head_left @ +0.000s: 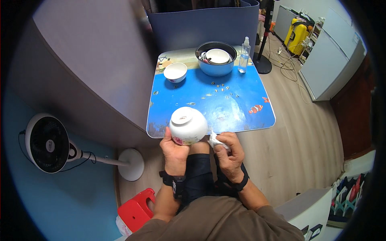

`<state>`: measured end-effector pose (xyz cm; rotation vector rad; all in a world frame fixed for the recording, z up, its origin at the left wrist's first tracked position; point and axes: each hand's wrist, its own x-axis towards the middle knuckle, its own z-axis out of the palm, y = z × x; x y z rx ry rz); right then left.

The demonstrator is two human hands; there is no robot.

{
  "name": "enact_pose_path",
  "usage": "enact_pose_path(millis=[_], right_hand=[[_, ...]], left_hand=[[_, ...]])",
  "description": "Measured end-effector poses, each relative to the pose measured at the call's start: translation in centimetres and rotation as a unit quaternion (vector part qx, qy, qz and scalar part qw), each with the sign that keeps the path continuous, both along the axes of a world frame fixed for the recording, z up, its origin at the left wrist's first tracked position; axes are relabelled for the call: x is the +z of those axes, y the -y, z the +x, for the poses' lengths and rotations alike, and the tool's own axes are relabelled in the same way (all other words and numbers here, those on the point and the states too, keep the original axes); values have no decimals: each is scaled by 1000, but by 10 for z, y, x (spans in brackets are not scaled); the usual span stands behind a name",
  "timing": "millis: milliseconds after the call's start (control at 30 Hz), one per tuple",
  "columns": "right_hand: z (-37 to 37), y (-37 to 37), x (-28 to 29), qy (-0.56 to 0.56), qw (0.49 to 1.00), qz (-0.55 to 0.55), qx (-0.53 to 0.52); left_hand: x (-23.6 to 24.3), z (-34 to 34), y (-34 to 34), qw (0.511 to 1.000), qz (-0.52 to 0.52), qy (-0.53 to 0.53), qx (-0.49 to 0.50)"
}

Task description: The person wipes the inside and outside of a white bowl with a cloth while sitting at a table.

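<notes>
My left hand is closed on a white bowl with pink flowers near its rim. The bowl is tilted with its foot ring facing up, above the near edge of the blue table. Just right of it, my right hand pinches a crumpled white tissue, close to the bowl's side. A second white bowl stands upright at the table's far left. Toward the far edge, a blue pot with a dark inside holds a white bowl and other pieces I cannot make out.
A clear spray bottle stands right of the pot. Left of me are a white fan and a red stool. A black stand, cables, a yellow suitcase and a pale fridge are at the right.
</notes>
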<state>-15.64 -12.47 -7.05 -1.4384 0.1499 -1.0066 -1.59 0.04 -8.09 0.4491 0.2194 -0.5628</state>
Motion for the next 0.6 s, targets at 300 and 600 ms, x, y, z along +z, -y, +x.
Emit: enact_pose_path(millis=[300,600], right_hand=[[33,24,8,70,936,-327,-109],[65,44,18,28,984,-157,-81]], left_hand=[[4,-18,34,992,22,-108,-55],[-7,-8,45,989,30,-142,5]])
